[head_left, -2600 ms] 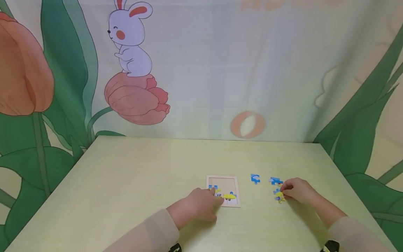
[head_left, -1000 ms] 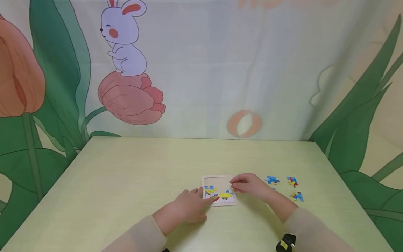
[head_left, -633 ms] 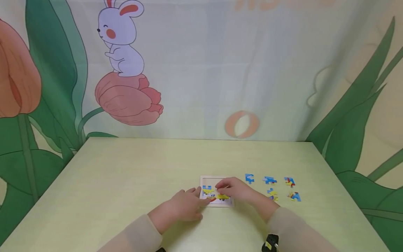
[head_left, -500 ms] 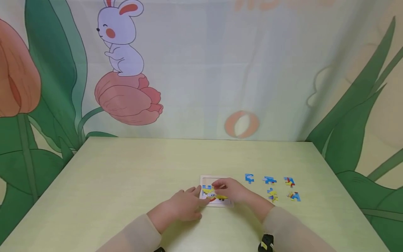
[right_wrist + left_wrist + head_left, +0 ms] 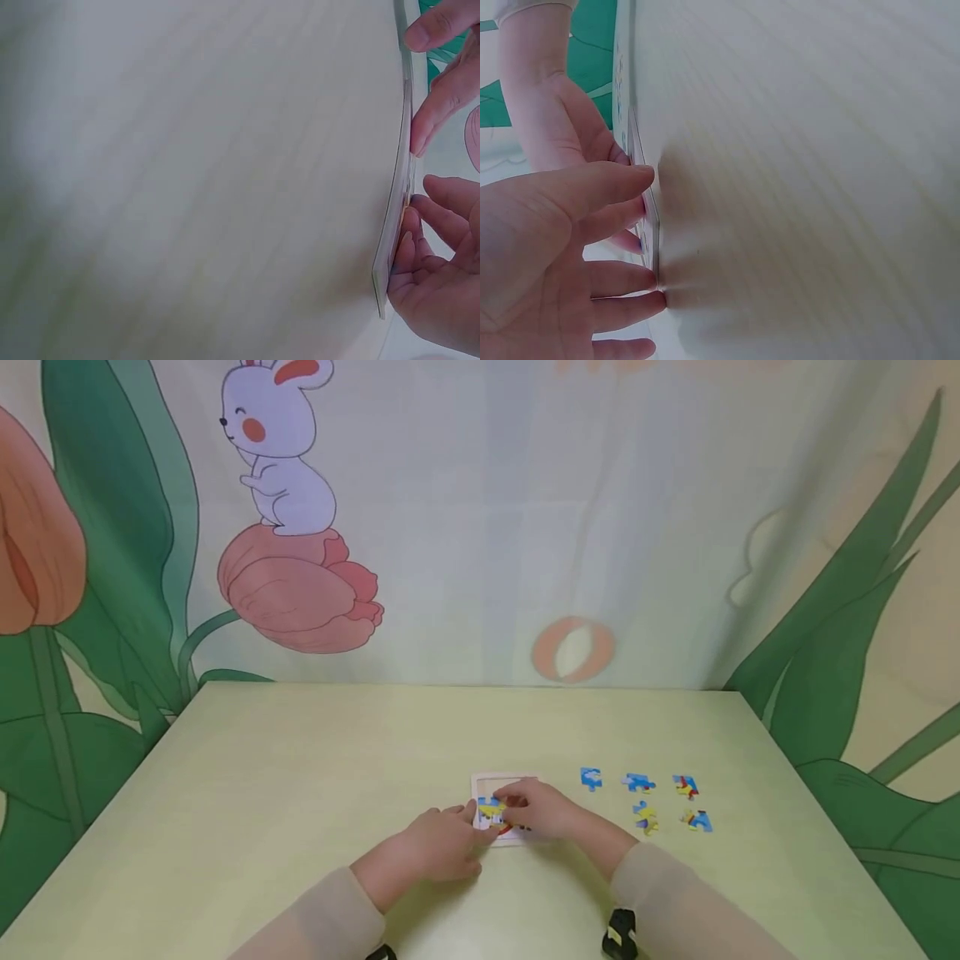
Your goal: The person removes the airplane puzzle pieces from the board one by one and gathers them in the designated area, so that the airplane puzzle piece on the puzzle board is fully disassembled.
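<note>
A small jigsaw puzzle in a pale wooden frame point(image 5: 474, 789) lies on the table, partly filled with blue, yellow and white pieces. My left hand point(image 5: 435, 845) rests at its left side with fingers extended; one fingertip touches the lower puzzle area, and the left wrist view shows the fingers point(image 5: 622, 311) spread along the frame's edge. Over the right part of the frame my right hand point(image 5: 547, 810) pinches a puzzle piece, mostly hidden behind the fingers, against the picture. In the right wrist view this right hand point(image 5: 442, 277) has its thumb and fingers curled at the frame.
Several loose puzzle pieces lie right of the frame in two rows, among them a blue piece point(image 5: 591, 778), a red-and-blue piece point(image 5: 686, 787) and a yellow piece point(image 5: 645, 817). A printed curtain point(image 5: 442, 527) hangs behind the table point(image 5: 322, 743).
My right hand has come left from the loose pieces to the frame, carrying a puzzle piece, and most recently shifts slightly further left. My left hand stays at the frame.
</note>
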`<state>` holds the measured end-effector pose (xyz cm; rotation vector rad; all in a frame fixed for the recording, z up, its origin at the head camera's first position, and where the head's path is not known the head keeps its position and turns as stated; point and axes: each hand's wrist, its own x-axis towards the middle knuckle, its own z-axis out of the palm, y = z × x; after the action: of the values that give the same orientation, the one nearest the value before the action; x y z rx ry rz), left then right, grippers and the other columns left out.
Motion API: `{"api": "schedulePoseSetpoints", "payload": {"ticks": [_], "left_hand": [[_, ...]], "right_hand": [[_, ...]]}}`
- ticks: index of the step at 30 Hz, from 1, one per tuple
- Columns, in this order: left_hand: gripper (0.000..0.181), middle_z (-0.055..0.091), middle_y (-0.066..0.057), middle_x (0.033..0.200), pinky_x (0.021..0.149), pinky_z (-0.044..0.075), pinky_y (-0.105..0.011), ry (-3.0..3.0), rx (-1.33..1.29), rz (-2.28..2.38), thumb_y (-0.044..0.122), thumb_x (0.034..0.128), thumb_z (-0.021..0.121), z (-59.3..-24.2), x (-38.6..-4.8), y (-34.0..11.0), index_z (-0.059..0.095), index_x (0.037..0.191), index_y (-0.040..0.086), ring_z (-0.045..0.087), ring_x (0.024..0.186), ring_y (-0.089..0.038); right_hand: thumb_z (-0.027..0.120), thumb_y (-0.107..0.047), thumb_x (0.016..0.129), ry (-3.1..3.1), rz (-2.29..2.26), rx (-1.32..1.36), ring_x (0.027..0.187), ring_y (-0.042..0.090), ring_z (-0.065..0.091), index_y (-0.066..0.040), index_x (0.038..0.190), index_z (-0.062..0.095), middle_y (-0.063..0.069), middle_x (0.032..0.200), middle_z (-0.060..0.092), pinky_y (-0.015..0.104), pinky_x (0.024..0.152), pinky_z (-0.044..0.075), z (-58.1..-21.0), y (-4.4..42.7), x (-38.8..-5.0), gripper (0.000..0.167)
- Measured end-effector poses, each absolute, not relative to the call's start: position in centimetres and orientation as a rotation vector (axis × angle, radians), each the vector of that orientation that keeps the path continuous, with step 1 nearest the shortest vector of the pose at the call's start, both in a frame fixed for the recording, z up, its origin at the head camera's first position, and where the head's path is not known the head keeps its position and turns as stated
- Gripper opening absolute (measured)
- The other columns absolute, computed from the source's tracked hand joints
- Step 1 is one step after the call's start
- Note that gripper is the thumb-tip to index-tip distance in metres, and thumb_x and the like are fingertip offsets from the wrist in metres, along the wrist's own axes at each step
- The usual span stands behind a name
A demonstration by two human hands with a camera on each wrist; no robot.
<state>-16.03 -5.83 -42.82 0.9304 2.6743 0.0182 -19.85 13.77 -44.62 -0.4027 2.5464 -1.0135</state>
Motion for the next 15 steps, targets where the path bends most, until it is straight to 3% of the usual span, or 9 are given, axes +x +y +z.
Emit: {"api": "schedulePoseSetpoints", "payload": {"ticks": [8,15], "left_hand": [[0.048,0.053,-0.025,0.155,0.104,0.052,-0.051,2.672,0.961,0.038,0.029,0.0990,0.072,-42.39,-16.21,-5.97,0.067,0.147,0.027,0.057,0.137,-0.037],[0.047,0.052,-0.024,0.155,0.099,0.055,-0.049,2.673,0.949,0.015,0.029,0.0996,0.073,-42.36,-16.28,-5.93,0.068,0.147,0.027,0.058,0.136,-0.035]], "right_hand": [[0.067,-0.003,0.101,2.567,-1.085,-0.314,0.108,0.028,0.063,0.000,0.125,0.074,0.007,0.113,0.070,0.050,0.102,0.052,-44.34,13.13,-19.94,0.025],[0.068,-0.006,0.102,2.572,-1.143,-0.262,0.104,0.025,0.065,-0.003,0.118,0.076,0.007,0.114,0.074,0.047,0.102,0.054,-44.30,12.88,-20.30,0.018]]}}
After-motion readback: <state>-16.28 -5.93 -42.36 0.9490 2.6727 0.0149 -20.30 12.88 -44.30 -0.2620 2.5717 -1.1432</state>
